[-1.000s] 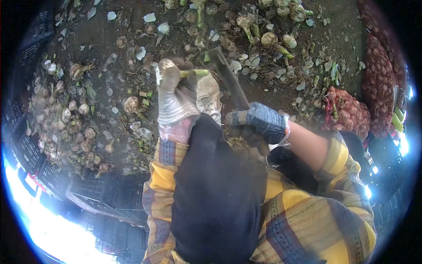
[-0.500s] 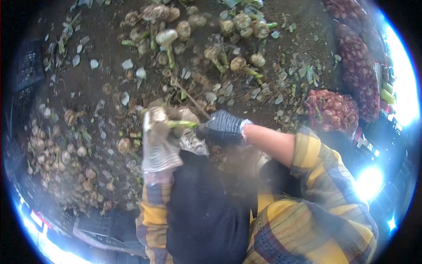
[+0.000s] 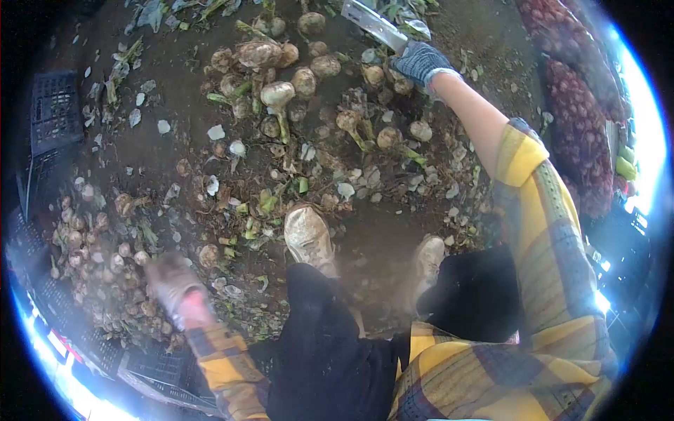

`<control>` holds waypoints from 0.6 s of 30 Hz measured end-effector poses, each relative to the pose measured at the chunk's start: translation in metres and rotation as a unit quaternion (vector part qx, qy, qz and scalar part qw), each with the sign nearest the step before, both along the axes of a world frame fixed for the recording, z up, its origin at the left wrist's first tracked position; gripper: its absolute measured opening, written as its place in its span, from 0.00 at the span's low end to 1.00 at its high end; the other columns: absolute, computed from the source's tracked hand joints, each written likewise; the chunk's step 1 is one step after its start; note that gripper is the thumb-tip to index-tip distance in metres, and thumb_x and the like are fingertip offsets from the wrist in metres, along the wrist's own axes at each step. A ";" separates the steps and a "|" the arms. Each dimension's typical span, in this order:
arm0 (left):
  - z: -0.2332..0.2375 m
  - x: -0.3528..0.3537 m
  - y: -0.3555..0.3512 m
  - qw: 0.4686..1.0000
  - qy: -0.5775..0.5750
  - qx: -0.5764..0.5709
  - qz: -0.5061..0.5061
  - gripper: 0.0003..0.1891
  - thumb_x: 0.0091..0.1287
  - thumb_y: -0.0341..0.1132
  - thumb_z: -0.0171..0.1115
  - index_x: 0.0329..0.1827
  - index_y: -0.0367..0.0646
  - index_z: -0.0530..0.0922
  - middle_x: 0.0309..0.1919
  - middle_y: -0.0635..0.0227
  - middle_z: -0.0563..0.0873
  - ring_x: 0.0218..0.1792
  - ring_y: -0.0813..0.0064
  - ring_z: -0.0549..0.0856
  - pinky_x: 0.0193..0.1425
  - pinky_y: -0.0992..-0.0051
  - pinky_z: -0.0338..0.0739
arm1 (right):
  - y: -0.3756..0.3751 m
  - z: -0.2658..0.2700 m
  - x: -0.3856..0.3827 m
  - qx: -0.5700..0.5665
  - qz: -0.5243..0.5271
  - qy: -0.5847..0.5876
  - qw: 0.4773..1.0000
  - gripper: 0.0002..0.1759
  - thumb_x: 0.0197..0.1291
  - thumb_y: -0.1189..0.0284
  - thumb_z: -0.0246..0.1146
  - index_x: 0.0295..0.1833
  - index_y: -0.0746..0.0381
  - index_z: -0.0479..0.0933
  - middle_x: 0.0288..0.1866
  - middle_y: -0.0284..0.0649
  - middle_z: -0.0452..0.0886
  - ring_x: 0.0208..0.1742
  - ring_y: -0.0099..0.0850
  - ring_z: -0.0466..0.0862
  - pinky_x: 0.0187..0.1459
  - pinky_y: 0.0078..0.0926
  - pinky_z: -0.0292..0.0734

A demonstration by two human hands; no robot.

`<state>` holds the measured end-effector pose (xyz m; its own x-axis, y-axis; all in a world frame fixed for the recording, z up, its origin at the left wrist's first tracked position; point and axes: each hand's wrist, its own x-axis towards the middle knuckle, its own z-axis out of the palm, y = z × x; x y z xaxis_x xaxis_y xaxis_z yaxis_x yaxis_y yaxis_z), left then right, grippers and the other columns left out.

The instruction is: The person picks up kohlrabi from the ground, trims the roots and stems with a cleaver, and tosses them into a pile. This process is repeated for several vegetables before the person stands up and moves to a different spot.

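Observation:
My right hand point(image 3: 425, 63), in a dark striped glove, is closed on a knife point(image 3: 375, 27) with a broad pale metal blade pointing to the upper left. It is beside several garlic bulbs point(image 3: 373, 74) on the ground. My left hand point(image 3: 174, 286), in a pale dirty glove, is at the right edge of a heap of trimmed garlic point(image 3: 91, 245). Motion blurs its fingers, so whether they hold anything cannot be made out. More garlic bulbs with green stalks point(image 3: 278, 95) lie ahead of my feet.
My dusty shoes point(image 3: 309, 235) stand on soil strewn with cut stalks and papery skins. Black plastic crates point(image 3: 55, 112) stand at the left. Red net sacks of garlic point(image 3: 579, 126) line the right side.
My left hand has moved left from between my knees to the garlic heap; the stalked garlic it held is no longer visible there. My right hand has moved forward and right, bringing the knife blade into view.

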<state>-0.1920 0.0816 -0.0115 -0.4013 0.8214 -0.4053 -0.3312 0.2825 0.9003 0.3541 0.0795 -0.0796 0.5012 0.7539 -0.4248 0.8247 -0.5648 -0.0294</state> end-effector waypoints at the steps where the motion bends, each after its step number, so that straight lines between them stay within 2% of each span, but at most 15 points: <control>1: -0.005 0.024 -0.004 0.998 -0.012 -0.058 0.013 0.21 0.49 0.33 0.73 0.43 0.37 0.75 0.34 0.62 0.81 0.36 0.69 0.82 0.43 0.75 0.83 | 0.005 -0.004 -0.003 -0.019 -0.001 0.020 1.000 0.26 0.52 0.52 0.59 0.46 0.64 0.80 0.39 0.53 0.82 0.40 0.42 0.83 0.47 0.36 0.77; 2: -0.011 0.048 -0.008 0.993 -0.027 -0.114 0.026 0.21 0.45 0.33 0.74 0.41 0.37 0.76 0.37 0.60 0.81 0.37 0.68 0.82 0.44 0.75 0.83 | 0.008 -0.008 -0.007 -0.039 -0.002 0.040 0.998 0.27 0.53 0.52 0.58 0.46 0.64 0.79 0.39 0.52 0.82 0.40 0.42 0.83 0.47 0.36 0.77; 4: -0.019 0.083 -0.014 0.984 -0.023 -0.178 -0.006 0.26 0.40 0.34 0.76 0.43 0.37 0.74 0.37 0.61 0.81 0.40 0.66 0.81 0.48 0.71 0.81 | 0.008 -0.007 -0.016 -0.101 -0.003 0.097 0.990 0.27 0.53 0.52 0.55 0.46 0.65 0.79 0.38 0.50 0.83 0.40 0.42 0.84 0.47 0.37 0.77; 5: -0.024 0.096 -0.016 0.976 -0.034 -0.205 -0.058 0.26 0.51 0.28 0.64 0.56 0.38 0.70 0.57 0.58 0.71 0.47 0.62 0.77 0.53 0.67 0.78 | 0.003 -0.001 -0.024 -0.143 -0.001 0.132 0.981 0.26 0.53 0.53 0.54 0.46 0.64 0.78 0.38 0.49 0.83 0.39 0.41 0.84 0.46 0.37 0.78; 6: -0.025 0.106 -0.019 0.974 -0.063 -0.209 -0.058 0.25 0.53 0.27 0.63 0.56 0.39 0.70 0.54 0.60 0.72 0.47 0.63 0.77 0.50 0.69 0.80 | -0.008 0.011 -0.040 -0.135 0.065 0.114 0.982 0.26 0.53 0.53 0.54 0.45 0.64 0.78 0.38 0.50 0.83 0.41 0.42 0.84 0.47 0.37 0.78; 8: -0.024 0.127 -0.023 0.969 -0.105 -0.218 -0.045 0.23 0.55 0.26 0.61 0.56 0.42 0.70 0.50 0.62 0.75 0.45 0.65 0.78 0.48 0.69 0.80 | -0.032 0.019 -0.065 -0.227 0.155 0.125 0.953 0.22 0.56 0.54 0.52 0.45 0.58 0.79 0.42 0.54 0.82 0.44 0.40 0.84 0.48 0.34 0.79; 9: -0.023 0.134 -0.023 0.966 -0.119 -0.226 -0.032 0.22 0.57 0.26 0.61 0.56 0.43 0.70 0.48 0.63 0.76 0.45 0.66 0.78 0.48 0.68 0.80 | -0.034 0.070 -0.101 -0.255 0.383 -0.030 0.887 0.16 0.60 0.61 0.53 0.43 0.62 0.77 0.40 0.47 0.82 0.39 0.42 0.83 0.48 0.41 0.76; 10: -0.035 0.132 -0.028 0.969 -0.121 -0.215 -0.033 0.21 0.59 0.28 0.61 0.57 0.44 0.69 0.48 0.65 0.76 0.45 0.67 0.78 0.48 0.68 0.78 | -0.067 0.009 -0.074 -0.230 0.194 0.240 0.923 0.21 0.52 0.59 0.57 0.46 0.61 0.79 0.39 0.55 0.82 0.40 0.37 0.84 0.45 0.31 0.79; 11: -0.038 0.132 -0.027 0.969 -0.120 -0.210 -0.044 0.22 0.59 0.28 0.61 0.57 0.44 0.69 0.48 0.65 0.76 0.45 0.67 0.78 0.48 0.68 0.78 | -0.047 0.072 -0.096 -0.268 0.176 0.242 0.916 0.21 0.52 0.59 0.57 0.46 0.62 0.78 0.36 0.52 0.82 0.38 0.37 0.84 0.44 0.31 0.79; 13: -0.041 0.134 -0.028 0.970 -0.115 -0.205 -0.067 0.22 0.59 0.28 0.62 0.57 0.43 0.68 0.48 0.65 0.76 0.46 0.67 0.78 0.48 0.68 0.77 | -0.028 0.095 -0.112 -0.151 0.214 0.154 0.953 0.23 0.53 0.59 0.58 0.48 0.65 0.76 0.36 0.51 0.82 0.38 0.39 0.84 0.46 0.32 0.79; 15: -0.038 0.142 -0.030 0.967 -0.120 -0.213 -0.067 0.23 0.60 0.28 0.62 0.58 0.43 0.67 0.47 0.65 0.77 0.45 0.68 0.78 0.47 0.68 0.76 | 0.016 0.111 -0.120 -0.047 0.141 0.139 0.979 0.24 0.53 0.62 0.60 0.51 0.68 0.74 0.40 0.51 0.82 0.41 0.40 0.83 0.49 0.33 0.78; 17: -0.037 0.147 -0.032 0.965 -0.129 -0.216 -0.074 0.23 0.59 0.28 0.62 0.59 0.43 0.67 0.47 0.65 0.77 0.43 0.69 0.78 0.47 0.68 0.76 | 0.065 0.094 -0.124 0.168 0.149 0.109 0.968 0.15 0.55 0.65 0.59 0.43 0.65 0.76 0.30 0.50 0.82 0.32 0.46 0.84 0.38 0.40 0.79; 18: -0.043 0.146 -0.034 0.961 -0.126 -0.236 -0.069 0.23 0.60 0.27 0.62 0.58 0.43 0.67 0.46 0.64 0.77 0.41 0.71 0.78 0.45 0.68 0.78 | 0.094 0.078 -0.126 0.253 0.197 0.022 0.947 0.18 0.55 0.65 0.58 0.48 0.66 0.76 0.41 0.50 0.80 0.41 0.43 0.82 0.45 0.38 0.78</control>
